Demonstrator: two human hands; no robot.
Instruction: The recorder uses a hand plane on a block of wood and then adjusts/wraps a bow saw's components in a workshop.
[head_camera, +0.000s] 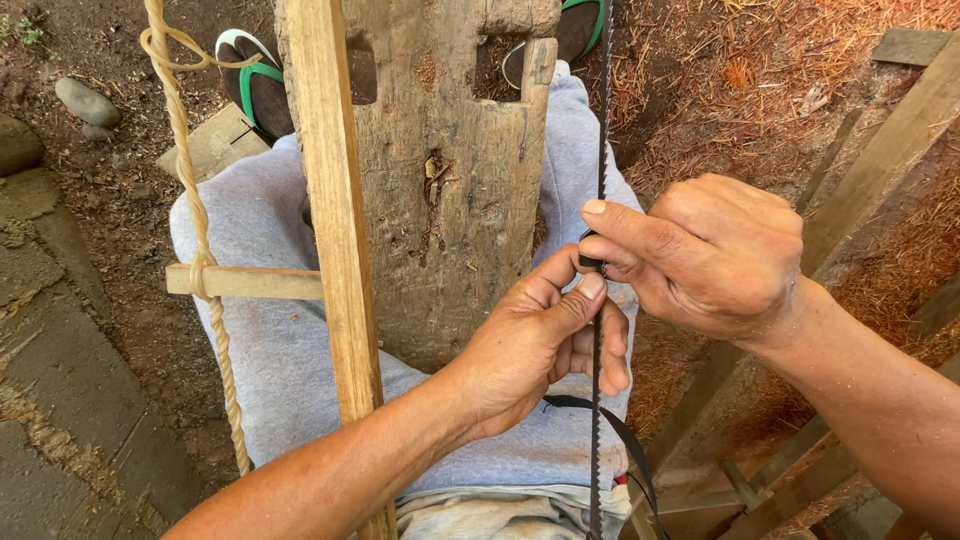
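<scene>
Saw blade (598, 400) — long axis vertical, teeth leftward — pinched by L hand (535, 345) & R hand (700, 255) fingers.

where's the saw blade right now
In the head view the saw blade runs vertically right of centre, beside the wooden block, pinched between the left hand and right hand.

Both hands bunched on the saw blade (598, 400) mid-frame, no gap between them; weathered slab (445, 180) blocks just left of the blade; upright wooden bar (335, 220) and twisted rope (200, 230) wall off the far left, crosspiece (245, 282) bridging them; slanted timbers (880, 160) crowd the right; open room over the lap (280, 370) between bar and rope.
</scene>
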